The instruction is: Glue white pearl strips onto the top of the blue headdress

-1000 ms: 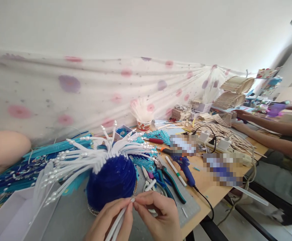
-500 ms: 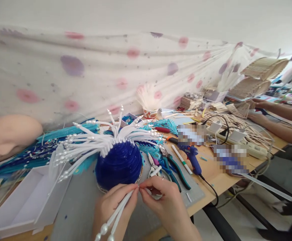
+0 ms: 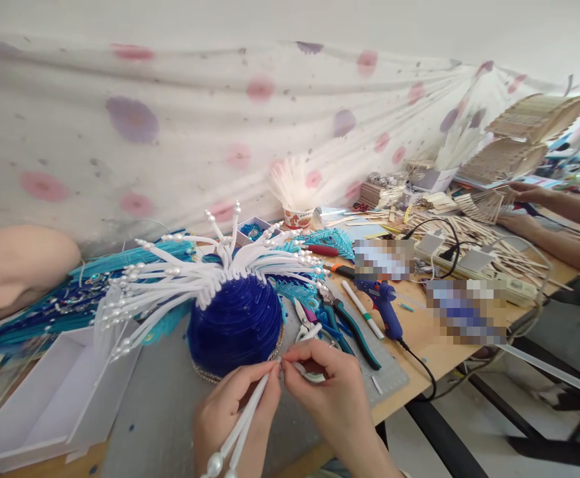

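In my left hand [image 3: 237, 408] are two white fuzzy stems [image 3: 245, 418] tipped with pearl beads, pinched between thumb and fingers. My right hand [image 3: 327, 378] pinches the stems' upper end, its fingertips meeting those of my left. Just beyond both hands sits a dark blue dome-shaped cap [image 3: 235, 328] with a beaded rim. White stems with pearl tips [image 3: 220, 265] fan out from its top. Right of the cap lie scissors [image 3: 304, 322] and dark green-handled pliers [image 3: 354, 332], partly behind my right hand.
A white open box [image 3: 36, 398] is at the left, near a mannequin head [image 3: 26, 272]. To the right are a blue glue gun [image 3: 384, 309], a white pen [image 3: 362, 309] and a power strip [image 3: 499, 279]. Another person's hands [image 3: 523, 206] are among wooden sticks at the far right.
Both hands have shifted slightly to the right in view with the stems still held. The camera view has moved a little.
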Demonstrator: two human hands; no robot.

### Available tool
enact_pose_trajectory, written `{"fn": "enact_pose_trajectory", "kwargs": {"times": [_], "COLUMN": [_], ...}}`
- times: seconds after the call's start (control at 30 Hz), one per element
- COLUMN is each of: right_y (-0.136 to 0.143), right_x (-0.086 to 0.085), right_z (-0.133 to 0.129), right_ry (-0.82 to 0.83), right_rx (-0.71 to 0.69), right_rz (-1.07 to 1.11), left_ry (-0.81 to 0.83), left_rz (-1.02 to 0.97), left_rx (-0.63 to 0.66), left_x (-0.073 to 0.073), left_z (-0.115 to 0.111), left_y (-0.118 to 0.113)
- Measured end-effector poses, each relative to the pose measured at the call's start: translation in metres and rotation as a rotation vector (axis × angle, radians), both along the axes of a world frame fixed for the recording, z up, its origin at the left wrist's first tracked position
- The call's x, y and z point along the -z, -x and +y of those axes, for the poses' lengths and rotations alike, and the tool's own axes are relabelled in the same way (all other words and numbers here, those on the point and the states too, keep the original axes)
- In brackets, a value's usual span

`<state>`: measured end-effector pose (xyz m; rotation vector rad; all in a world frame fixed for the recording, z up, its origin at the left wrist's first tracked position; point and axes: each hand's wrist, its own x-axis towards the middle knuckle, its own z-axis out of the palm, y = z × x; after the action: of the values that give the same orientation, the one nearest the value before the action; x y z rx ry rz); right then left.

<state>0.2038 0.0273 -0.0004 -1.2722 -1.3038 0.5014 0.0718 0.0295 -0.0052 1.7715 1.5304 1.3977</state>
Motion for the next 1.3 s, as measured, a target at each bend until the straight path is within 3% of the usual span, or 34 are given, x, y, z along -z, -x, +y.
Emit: {"fn": "enact_pose_trajectory", "kwargs": {"times": [0.33, 0.63, 0.83, 1.07, 1.2, 1.3], "right_y": [0.001, 0.002, -0.008, -0.015, -0.008, -0.006], "right_x": [-0.002, 0.002, -0.003, 0.006, 0.011, 0.008], "right_z": [-0.009, -0.01, -0.01, -0.016, -0.018, -0.018], "right_ry": [-0.072, -0.152, -0.136, -0.117, -0.117, -0.046], "right_rx": [0.001, 0.038, -0.034, -0.052, -0.044, -0.039], "right_rz": [0.047, -0.041, -0.041, -0.113, -0.017, 0.02], "left_ry": [0.066, -0.013, 0.202, 0.426, 0.408, 0.321], "left_rz": [0.032, 0.046, -0.211, -0.51, -0.583, -0.495], "left_rx": [-0.043, -0.038, -0.026, 0.175, 0.221, 0.237], "left_x": [-0.005, -0.005, -0.016, -0.012, -0.01, -0.012], "left_z": [-0.005, -0.006, -0.001, 0.012, 0.015, 0.017], "left_y": [-0.003, -0.003, -0.007, -0.006, -0.004, 0.001]}}
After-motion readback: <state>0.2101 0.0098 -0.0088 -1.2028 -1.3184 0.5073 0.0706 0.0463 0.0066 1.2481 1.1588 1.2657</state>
